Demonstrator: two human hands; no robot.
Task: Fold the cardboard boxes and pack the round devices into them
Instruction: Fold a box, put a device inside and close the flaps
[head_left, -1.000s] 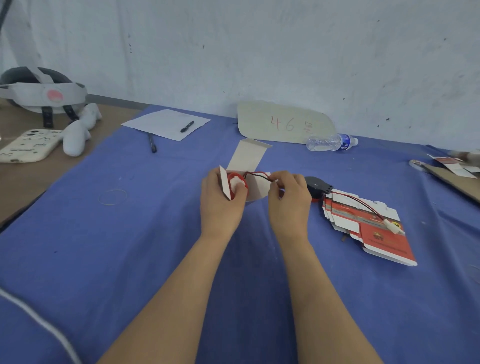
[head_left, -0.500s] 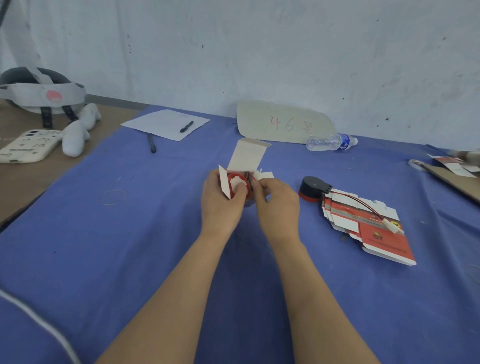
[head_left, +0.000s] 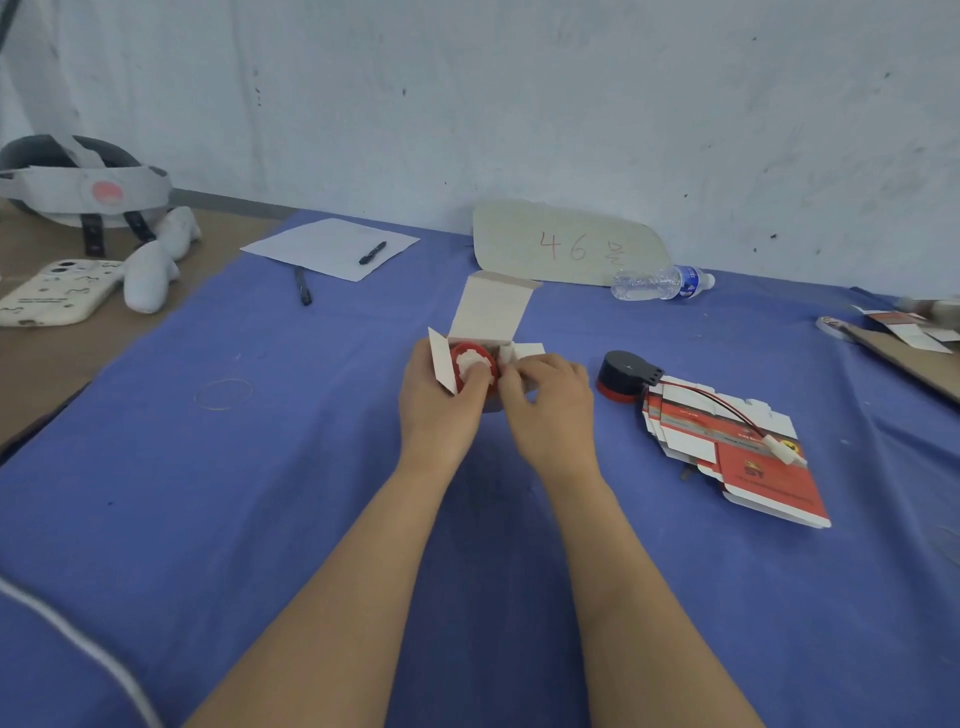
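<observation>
Surroundings: a water bottle (head_left: 660, 282) is lying on its side in front of a cardboard sign (head_left: 571, 244) marked 46, above the hands in the frame; a paper sheet (head_left: 327, 247) with a pen (head_left: 372, 253) on it is sitting at upper left.
Right of the hands: a second round device (head_left: 623, 376), black over red, is touching a stack of flat boxes (head_left: 748, 457), its wire running across the stack.
Left edge: a phone (head_left: 52, 293) and a headset (head_left: 83, 182) are resting on bare wood beside the blue worktop (head_left: 260, 467); a rubber band (head_left: 223, 394) is lying on the cloth.
Cardboard box (head_left: 491, 312): it is sitting at frame centre, its opening facing the camera and its lid flap standing up and leaning away.
Round device (head_left: 470, 361): it is sitting inside the box, its red face turned towards the camera.
Left hand (head_left: 439, 400): it is gripping the box's left side, with the thumb lying on the device.
Right hand (head_left: 550, 410): its curled fingers are pinching at the box's right edge, hiding that side.
</observation>
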